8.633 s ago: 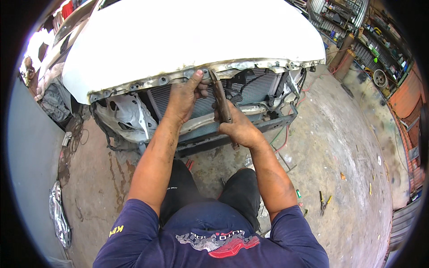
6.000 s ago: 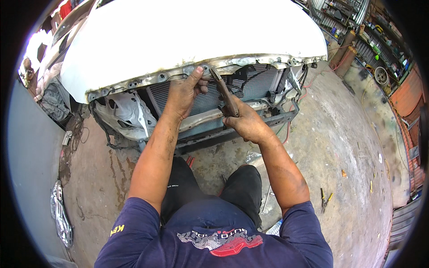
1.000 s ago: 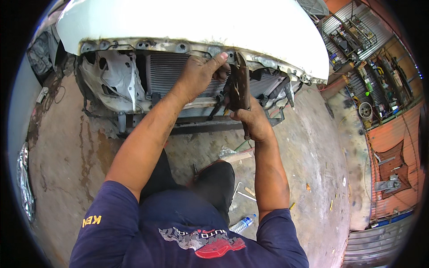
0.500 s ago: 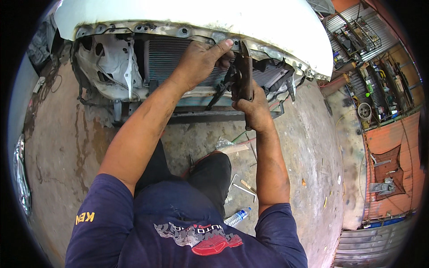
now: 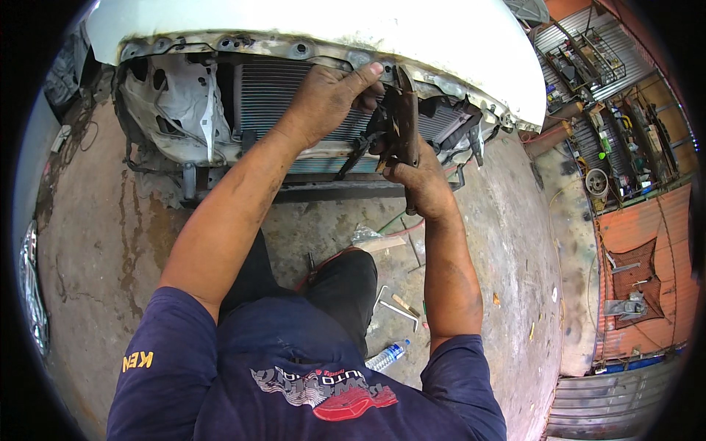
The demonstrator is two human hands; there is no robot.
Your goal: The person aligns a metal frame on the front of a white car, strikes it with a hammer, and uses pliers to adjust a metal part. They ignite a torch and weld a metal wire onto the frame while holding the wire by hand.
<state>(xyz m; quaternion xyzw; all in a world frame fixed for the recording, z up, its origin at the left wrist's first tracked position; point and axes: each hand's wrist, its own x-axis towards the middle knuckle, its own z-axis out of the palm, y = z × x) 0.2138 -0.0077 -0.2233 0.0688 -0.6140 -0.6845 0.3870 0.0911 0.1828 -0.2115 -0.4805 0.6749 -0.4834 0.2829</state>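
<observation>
A white car bonnet [image 5: 316, 18] has a scuffed, dented front lip with holes [image 5: 301, 50]. My left hand [image 5: 331, 99] is closed at that lip, thumb pressed against it just left of the jaws of a long, worn, brown-metal plier-like tool [image 5: 403, 117]. My right hand [image 5: 425, 187] grips that tool's handles, which hang down from the lip. Behind my hands are the exposed radiator [image 5: 268, 95] and black plastic pieces, partly hidden by the tool.
On the concrete floor below lie a water bottle [image 5: 388, 356], bent metal rods [image 5: 401, 314] and hoses. At right stand shelves of tools [image 5: 636, 143] and an orange corrugated sheet [image 5: 632, 220]. Grey covered items [image 5: 66, 73] are at far left.
The view has shifted, so the bonnet sits higher and more workshop shows at right. The tool stands more upright. Both hands stay at the same part of the lip.
</observation>
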